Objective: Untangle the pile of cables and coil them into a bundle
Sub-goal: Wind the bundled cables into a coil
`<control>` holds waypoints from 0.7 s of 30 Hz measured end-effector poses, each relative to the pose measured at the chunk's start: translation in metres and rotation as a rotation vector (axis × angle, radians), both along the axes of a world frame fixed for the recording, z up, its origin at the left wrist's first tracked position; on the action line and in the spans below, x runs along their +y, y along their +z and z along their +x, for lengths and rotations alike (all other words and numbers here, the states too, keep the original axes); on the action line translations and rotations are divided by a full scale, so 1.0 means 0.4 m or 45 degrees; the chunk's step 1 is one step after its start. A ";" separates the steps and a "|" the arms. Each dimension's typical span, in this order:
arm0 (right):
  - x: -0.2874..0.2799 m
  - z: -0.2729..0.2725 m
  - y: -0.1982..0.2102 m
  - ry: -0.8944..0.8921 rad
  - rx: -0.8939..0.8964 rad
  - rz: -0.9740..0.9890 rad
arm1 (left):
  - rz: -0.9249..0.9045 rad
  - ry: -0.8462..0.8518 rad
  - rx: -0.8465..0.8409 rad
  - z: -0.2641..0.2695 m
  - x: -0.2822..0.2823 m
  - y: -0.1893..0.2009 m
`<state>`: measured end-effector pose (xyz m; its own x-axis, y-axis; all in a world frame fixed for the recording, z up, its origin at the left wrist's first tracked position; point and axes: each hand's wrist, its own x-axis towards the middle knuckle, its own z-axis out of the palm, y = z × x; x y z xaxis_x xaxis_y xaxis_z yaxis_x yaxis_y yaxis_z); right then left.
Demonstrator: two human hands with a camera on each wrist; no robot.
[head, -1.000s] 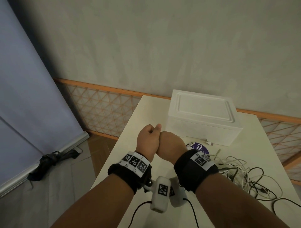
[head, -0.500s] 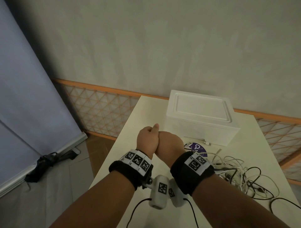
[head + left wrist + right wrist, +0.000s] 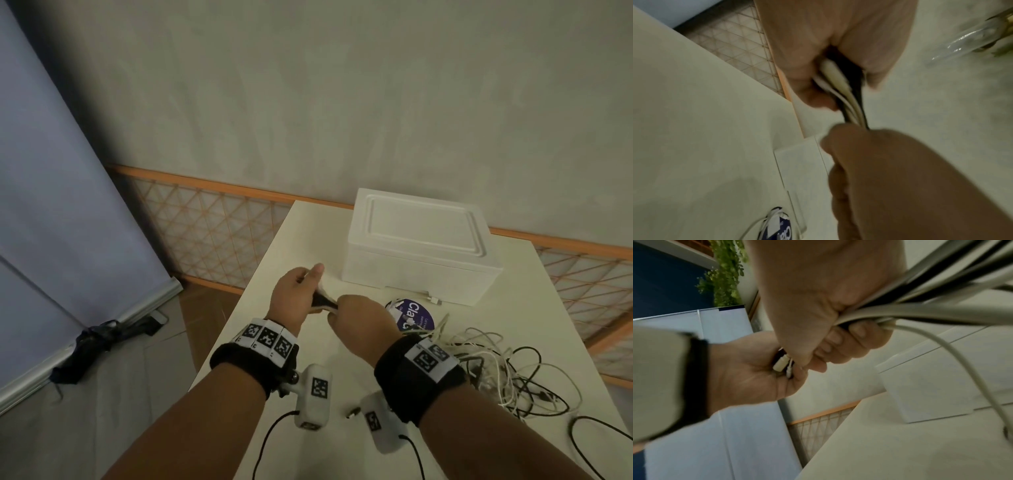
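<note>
left fingers point(image 3: 795, 374): curled round plug ends of cable bundle point(image 3: 846, 99); white connectors point(image 3: 781, 364) poking out at palm
right fingers point(image 3: 846, 340): wrapped tight round same bundle, white and black strands mixed, strands fanning out past fist
left hand point(image 3: 296, 296): gripping bundle, raised above table, thumb up
right hand point(image 3: 359, 317): gripping bundle, close beside left hand, short stretch of cable between fists
loose white cable point(image 3: 966, 363): drooping from right fist toward table
cable pile point(image 3: 493, 366): tangled white and black, on table point(image 3: 301, 233) right of right wrist, near edge
round purple sticker point(image 3: 416, 315): flat on table, just beyond right hand, partly under cables
white lidded box point(image 3: 418, 246): far end of table, lid on
loose white plug point(image 3: 432, 298): lying at box front
wrist bands: black with marker tags, both wrists
floor left: dark folded umbrella point(image 3: 85, 346), beside blue screen base
</note>
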<state>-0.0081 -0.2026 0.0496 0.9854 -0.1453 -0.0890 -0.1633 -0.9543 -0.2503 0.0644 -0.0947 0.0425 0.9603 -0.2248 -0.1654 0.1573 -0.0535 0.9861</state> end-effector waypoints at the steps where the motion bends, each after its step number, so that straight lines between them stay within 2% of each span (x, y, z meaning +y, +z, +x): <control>1: -0.014 0.005 0.009 -0.031 -0.012 0.023 | -0.208 -0.052 0.091 -0.004 0.008 -0.001; 3: -0.039 0.013 0.025 -0.077 -0.051 0.039 | -0.477 -0.096 0.291 0.002 0.030 -0.028; 4: -0.045 0.017 0.029 -0.071 -0.077 0.022 | -0.444 -0.150 0.341 0.004 0.038 -0.045; 7: -0.022 0.024 0.029 0.028 -0.067 0.024 | -0.240 -0.504 0.358 -0.024 0.021 -0.055; 8: -0.010 0.025 0.020 0.081 -0.030 0.035 | -0.287 -0.509 0.392 -0.034 0.008 -0.045; 11: 0.016 0.020 0.004 0.186 0.048 -0.099 | -0.616 -0.295 0.618 -0.045 -0.032 -0.002; 14: 0.011 0.014 0.008 0.256 0.064 -0.181 | -0.495 -0.190 0.618 -0.041 -0.053 -0.002; 17: 0.007 0.016 0.021 0.253 0.194 -0.153 | -0.428 -0.198 0.539 -0.057 -0.058 -0.004; 21: 0.016 0.005 0.023 0.212 0.190 -0.046 | -0.295 -0.169 0.499 -0.055 -0.066 -0.003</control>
<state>-0.0060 -0.1962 0.0588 0.9723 0.0122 -0.2333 -0.0358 -0.9791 -0.2004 0.0424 -0.1211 0.0413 0.7959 -0.4153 -0.4405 0.5267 0.1162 0.8421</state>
